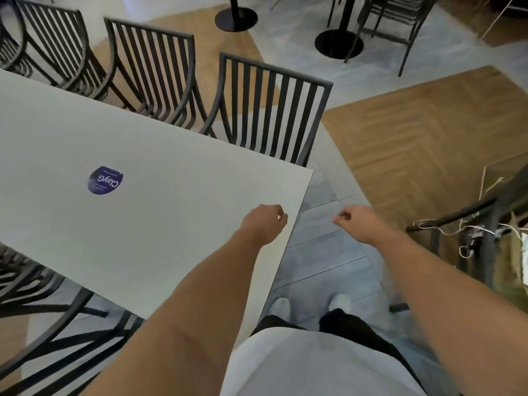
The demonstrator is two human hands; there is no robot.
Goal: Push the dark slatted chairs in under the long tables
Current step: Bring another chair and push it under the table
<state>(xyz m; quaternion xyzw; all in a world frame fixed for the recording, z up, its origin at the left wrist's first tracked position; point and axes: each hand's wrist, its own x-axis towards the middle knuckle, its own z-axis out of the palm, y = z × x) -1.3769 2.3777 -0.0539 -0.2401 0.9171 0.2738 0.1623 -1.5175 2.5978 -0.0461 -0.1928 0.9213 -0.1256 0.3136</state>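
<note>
- Three dark slatted chairs line the far long edge of the table: the nearest chair by the far right corner, a middle chair beside it, and a far chair toward the upper left. Their seats look at least partly tucked under the tabletop, with the backs close to its edge.
- More chairs stand along the near long edge at lower left, their frames reaching in under the top.
- Both hands are free and grip nothing. The left hand hovers over the tabletop near its short right edge, fingers loosely curled; the right hand hangs over the floor just beyond that edge, fingers also loosely curled.
- My reading: the person is between chairs, standing at the short end of the table and not pushing anything now.
- Next move, as I judge it: step round the far right corner to the nearest chair, take its top rail and push it square to the edge.
- A round purple sticker lies on the tabletop.
- To the right stands a dark frame tangled with pale string, near the path round the corner; it could snag a leg or arm.
- Two black round table bases stand well apart across the room.
</note>
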